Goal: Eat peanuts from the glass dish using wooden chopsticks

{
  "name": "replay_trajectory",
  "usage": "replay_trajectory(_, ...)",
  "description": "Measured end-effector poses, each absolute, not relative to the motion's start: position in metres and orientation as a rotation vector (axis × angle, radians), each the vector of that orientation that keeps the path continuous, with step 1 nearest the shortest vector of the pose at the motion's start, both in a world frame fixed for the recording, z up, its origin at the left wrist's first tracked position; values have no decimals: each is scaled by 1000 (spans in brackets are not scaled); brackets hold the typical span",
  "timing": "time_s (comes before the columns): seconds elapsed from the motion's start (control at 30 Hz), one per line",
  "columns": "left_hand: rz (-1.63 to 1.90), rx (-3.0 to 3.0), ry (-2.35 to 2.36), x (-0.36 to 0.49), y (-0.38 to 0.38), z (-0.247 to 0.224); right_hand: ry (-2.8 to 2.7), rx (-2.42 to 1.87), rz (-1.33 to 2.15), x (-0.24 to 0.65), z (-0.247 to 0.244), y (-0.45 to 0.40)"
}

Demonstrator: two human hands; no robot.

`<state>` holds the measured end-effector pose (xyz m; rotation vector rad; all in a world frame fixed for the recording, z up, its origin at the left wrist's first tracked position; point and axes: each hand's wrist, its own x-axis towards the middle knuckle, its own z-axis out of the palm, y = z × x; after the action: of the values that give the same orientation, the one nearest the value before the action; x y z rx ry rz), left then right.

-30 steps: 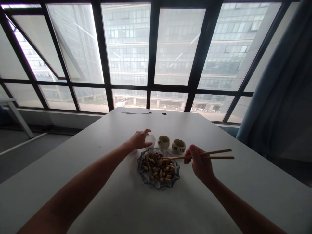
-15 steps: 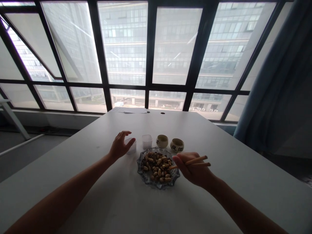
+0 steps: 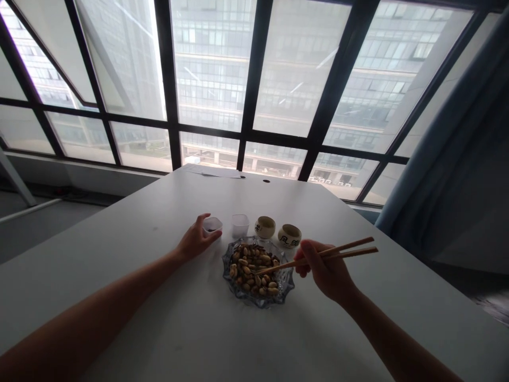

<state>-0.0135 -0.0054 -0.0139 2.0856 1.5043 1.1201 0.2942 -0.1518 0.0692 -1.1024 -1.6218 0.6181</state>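
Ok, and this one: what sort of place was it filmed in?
Probably an office or meeting room, though I can't be certain: there's a long white table, a wall of dark-framed windows and a many-windowed building outside.

Looks like an office or meeting room to me.
A wide white table (image 3: 191,323) with dark round holes like cable ports (image 3: 266,181) runs up to a dark-framed window wall (image 3: 171,90), paper sheets (image 3: 217,173) at its far end. Beside me hangs a long blue curtain (image 3: 445,143); strip-shaped light reflections (image 3: 296,87) streak the glass, and a many-windowed block (image 3: 214,58) faces us across the way.
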Motion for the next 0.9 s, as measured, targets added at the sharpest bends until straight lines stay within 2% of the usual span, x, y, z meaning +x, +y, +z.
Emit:
replay_trajectory(0.47, 1055, 2089, 1515, -14, -9, -10, -1857, -1058, 599, 284, 68, -157)
replay_trajectory(0.9, 1052, 2083, 1516, -13, -8, -10, -926, -1068, 883, 320, 50, -117)
